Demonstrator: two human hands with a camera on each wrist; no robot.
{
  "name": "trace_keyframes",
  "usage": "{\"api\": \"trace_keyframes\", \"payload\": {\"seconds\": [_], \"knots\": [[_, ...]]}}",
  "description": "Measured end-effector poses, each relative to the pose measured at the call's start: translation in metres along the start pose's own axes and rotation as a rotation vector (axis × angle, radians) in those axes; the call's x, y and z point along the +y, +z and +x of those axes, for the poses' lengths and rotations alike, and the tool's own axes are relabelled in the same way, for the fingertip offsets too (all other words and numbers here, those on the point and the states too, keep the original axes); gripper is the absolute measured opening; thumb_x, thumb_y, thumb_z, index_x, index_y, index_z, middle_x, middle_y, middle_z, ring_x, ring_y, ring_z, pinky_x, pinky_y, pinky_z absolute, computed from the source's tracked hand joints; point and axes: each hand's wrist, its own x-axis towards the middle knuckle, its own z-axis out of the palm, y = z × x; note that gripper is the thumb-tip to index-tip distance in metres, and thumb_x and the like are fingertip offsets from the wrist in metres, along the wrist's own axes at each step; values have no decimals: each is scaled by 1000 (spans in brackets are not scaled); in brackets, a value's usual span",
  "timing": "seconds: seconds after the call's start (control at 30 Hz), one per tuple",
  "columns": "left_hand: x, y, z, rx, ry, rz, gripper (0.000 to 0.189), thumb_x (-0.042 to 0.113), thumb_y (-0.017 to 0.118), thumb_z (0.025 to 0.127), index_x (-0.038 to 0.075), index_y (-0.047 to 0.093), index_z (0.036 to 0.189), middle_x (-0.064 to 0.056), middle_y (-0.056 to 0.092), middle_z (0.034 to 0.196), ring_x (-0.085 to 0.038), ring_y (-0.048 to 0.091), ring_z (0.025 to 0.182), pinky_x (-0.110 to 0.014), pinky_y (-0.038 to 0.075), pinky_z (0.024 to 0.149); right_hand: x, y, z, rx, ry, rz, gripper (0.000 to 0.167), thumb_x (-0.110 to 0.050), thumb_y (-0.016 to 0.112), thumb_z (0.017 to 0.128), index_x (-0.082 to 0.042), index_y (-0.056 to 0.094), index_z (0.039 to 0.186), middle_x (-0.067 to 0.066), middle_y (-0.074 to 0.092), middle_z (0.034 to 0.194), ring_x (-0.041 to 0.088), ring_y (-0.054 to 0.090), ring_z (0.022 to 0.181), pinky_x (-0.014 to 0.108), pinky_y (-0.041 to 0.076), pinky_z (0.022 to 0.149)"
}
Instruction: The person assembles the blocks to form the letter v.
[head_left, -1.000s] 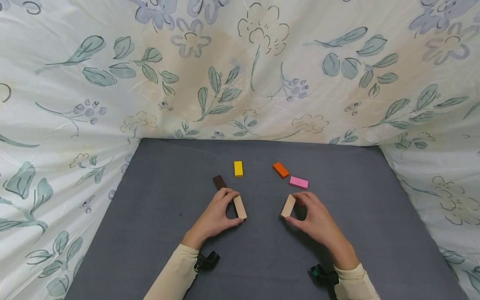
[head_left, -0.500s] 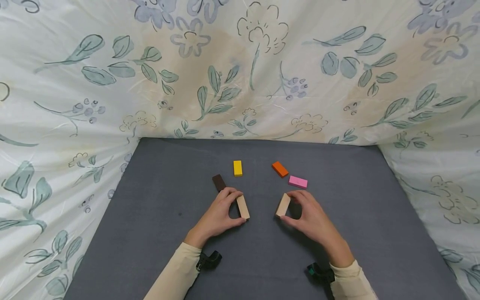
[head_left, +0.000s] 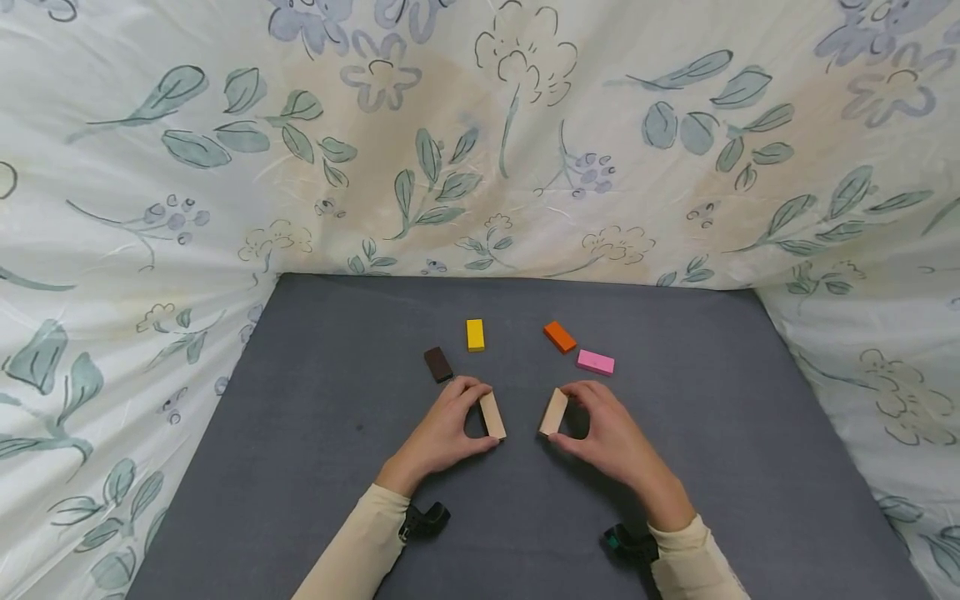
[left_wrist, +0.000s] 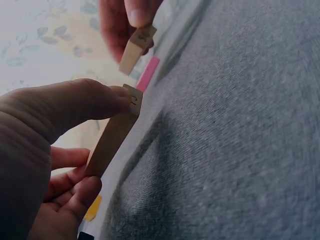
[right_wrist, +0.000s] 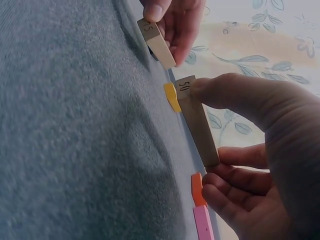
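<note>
My left hand (head_left: 442,427) pinches a plain wooden block (head_left: 492,416) by its two ends, thumb at the near end and fingers at the far end. Opposite it, my right hand (head_left: 613,429) pinches a second plain wooden block (head_left: 553,412) the same way. A small gap of table separates the two blocks, which lean toward each other at their far ends. In the right wrist view, the end of the right block (right_wrist: 198,122) bears the printed number 50. Printed marks also show on the end of the left block (left_wrist: 116,135), partly covered by the thumb.
Beyond the hands on the dark grey cloth (head_left: 337,467) lie a dark brown block (head_left: 438,365), a yellow block (head_left: 476,335), an orange block (head_left: 559,337) and a pink block (head_left: 596,362). A flowered curtain (head_left: 480,167) stands behind the table and along its sides.
Both hands have moved inward with their wooden blocks, narrowing the gap between them. The right hand has travelled left farther than the left hand has moved right. The coloured blocks stay put.
</note>
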Motion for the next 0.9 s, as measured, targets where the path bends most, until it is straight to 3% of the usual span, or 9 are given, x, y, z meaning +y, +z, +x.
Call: {"api": "trace_keyframes", "payload": {"seconds": [0.9], "knots": [[4,9,8,-47,-21,3,71,27,92,91,6,60,151,-9,53,142,-26,53,129,-48,49,110,-10,18,10,-23,-4,-4,69,-29,99,81,0,68,135,12,66,130,30,61,117,54,54,102]]}}
